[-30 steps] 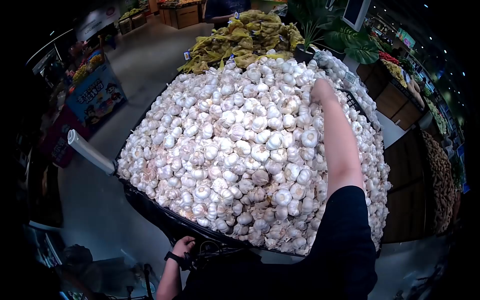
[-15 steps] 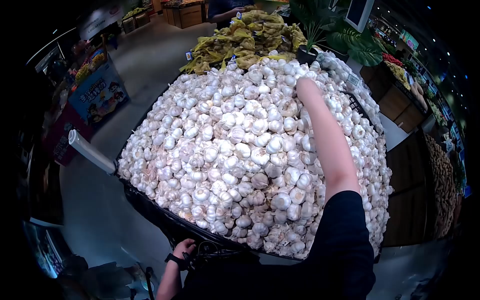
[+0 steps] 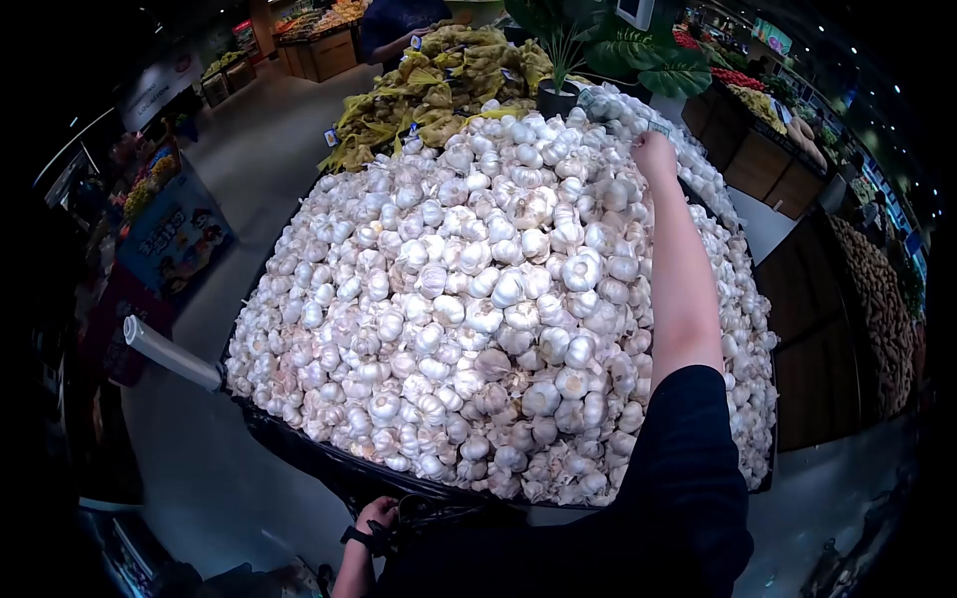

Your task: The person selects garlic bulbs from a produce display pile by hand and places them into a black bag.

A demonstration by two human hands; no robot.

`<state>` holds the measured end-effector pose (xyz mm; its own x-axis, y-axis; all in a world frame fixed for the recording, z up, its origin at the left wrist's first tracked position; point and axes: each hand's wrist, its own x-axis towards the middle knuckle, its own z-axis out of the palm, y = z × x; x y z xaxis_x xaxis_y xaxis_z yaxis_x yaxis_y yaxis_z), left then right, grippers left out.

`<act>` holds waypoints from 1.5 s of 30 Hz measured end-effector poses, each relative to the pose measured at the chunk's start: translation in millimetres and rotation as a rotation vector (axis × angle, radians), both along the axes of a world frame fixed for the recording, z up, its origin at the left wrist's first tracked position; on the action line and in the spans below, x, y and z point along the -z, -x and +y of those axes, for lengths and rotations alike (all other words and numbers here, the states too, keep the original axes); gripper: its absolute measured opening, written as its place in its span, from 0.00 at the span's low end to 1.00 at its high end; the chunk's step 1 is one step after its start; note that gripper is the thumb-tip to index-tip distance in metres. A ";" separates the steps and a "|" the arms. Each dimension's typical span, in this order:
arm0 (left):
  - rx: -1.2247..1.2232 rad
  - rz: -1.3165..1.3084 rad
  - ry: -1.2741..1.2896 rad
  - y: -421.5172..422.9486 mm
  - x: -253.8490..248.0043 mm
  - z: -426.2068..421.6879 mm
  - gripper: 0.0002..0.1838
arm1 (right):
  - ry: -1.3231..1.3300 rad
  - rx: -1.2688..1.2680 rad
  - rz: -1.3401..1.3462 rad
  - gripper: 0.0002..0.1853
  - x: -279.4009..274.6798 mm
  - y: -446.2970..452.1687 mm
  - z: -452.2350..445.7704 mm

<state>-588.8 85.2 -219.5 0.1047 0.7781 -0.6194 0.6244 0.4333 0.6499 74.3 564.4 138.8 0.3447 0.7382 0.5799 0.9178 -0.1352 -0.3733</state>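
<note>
A large heap of loose garlic bulbs (image 3: 478, 299) fills the black-edged display stand in front of me. My right hand (image 3: 653, 154) reaches across to the far right of the heap, its fingers closed. It is beside the netted garlic (image 3: 698, 149) and a small label (image 3: 659, 129); what its fingers hold, if anything, is hidden. Low at the stand's near edge is my left hand (image 3: 379, 512), wearing a dark wristband (image 3: 365, 539). Its fingers are curled by a dark, thin-rimmed thing, and I cannot make out what is in them.
Yellow net bags of ginger-like roots (image 3: 444, 85) lie behind the garlic, beside a potted plant (image 3: 556, 98). A white roll (image 3: 171, 353) sticks out at the left corner. Another person (image 3: 399, 25) stands at the back. Wooden produce bins (image 3: 753, 140) line the right.
My right hand has moved right across the back of the heap, towards the netted garlic. The camera view has shifted slightly, and my left hand stays low by the stand.
</note>
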 end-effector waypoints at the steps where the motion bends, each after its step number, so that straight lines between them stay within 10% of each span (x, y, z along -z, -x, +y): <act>1: 0.002 -0.002 -0.002 -2.2 -2.0 1.7 0.17 | 0.055 0.023 -0.020 0.09 11.1 -24.8 5.8; 12: -0.024 0.077 0.004 -16.7 -17.5 5.3 0.14 | 0.345 0.023 -0.100 0.29 38.8 -20.0 39.2; 21: 0.119 0.235 0.004 -12.6 -33.9 8.7 0.18 | 0.212 -0.108 -0.276 0.14 64.3 -65.1 74.7; 30: 0.305 0.317 0.000 7.3 -17.0 14.2 0.19 | 0.018 -0.446 0.892 0.14 65.3 -91.5 33.1; 38: 0.655 0.350 -0.255 62.5 20.2 28.0 0.21 | 0.217 -0.831 1.044 0.12 -7.6 192.0 -162.3; 45: 1.244 0.218 -0.274 115.1 45.9 29.2 0.26 | 0.585 -0.717 1.194 0.06 103.0 466.0 -366.7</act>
